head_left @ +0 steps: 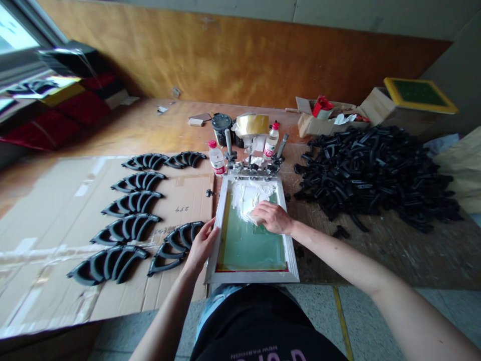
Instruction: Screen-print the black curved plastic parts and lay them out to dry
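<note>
A silk-screen frame (289, 245) with green mesh (248, 243) lies on the bench in front of me, its far edge held in hinge clamps (251, 168). Thick white paste (246, 198) covers the far part of the mesh. My right hand (271, 217) presses a small pale scraper (256, 218) into the paste's near edge. My left hand (202, 245) grips the frame's left side. Just left of that hand lie curved black plastic parts (176, 245) on cardboard.
More rows of black parts lie on the cardboard sheet (48, 271). A large black heap (376, 175) fills the bench's right side. Behind the clamps stand several bottles, an ink can (221, 128) and a tape roll (251, 124). A yellow-framed screen (419, 95) sits on a box at back right.
</note>
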`<state>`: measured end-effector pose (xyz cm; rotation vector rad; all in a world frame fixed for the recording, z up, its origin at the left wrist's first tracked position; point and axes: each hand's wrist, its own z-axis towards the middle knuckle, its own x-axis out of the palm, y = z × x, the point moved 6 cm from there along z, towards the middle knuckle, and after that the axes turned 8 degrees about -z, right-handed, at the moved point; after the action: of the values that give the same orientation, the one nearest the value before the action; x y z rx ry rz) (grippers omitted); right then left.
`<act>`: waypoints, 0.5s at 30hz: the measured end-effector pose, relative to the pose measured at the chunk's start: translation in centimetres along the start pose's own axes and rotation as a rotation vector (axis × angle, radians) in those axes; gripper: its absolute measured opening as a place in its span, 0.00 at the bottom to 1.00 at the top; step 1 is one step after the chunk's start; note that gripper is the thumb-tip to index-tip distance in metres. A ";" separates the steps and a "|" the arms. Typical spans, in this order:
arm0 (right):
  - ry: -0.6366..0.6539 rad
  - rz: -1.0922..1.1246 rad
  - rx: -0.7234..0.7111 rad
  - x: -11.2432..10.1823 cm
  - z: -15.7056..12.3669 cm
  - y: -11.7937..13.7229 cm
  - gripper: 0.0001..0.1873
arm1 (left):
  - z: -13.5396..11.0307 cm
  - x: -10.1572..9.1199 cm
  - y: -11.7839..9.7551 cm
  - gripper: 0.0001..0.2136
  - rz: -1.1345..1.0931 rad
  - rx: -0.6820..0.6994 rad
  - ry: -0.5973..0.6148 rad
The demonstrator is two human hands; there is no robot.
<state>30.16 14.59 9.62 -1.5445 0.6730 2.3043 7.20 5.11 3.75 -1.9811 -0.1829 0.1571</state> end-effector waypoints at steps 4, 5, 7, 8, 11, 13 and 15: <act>-0.063 0.040 0.197 -2.1 2.9 -3.0 0.16 | -0.7 0.1 -1.5 0.36 -0.001 -0.034 0.011; -0.089 0.029 0.272 -2.7 4.0 -4.2 0.21 | -1.0 0.0 -2.2 0.36 0.008 -0.033 0.015; -0.118 -0.024 0.401 -3.8 5.9 -6.7 0.30 | -1.6 -0.2 -4.3 0.35 0.033 0.008 0.015; -0.131 -0.060 0.450 -4.4 6.5 -8.0 0.32 | -1.9 -0.4 -5.5 0.34 0.046 0.040 0.011; -0.242 -0.133 0.547 -7.0 5.6 -11.4 0.27 | -2.5 -0.6 -9.1 0.31 0.060 0.112 -0.010; -0.334 -0.127 0.653 -8.4 3.0 -13.7 0.21 | -2.3 -0.2 -11.4 0.30 -0.027 0.170 0.006; -0.364 -0.096 0.818 -8.4 -0.4 -15.4 0.16 | -1.6 0.6 -13.8 0.28 -0.165 0.294 0.027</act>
<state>41.06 27.63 13.90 -0.7418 1.1938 1.7921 7.32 9.32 17.02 -1.6668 -0.2879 0.0470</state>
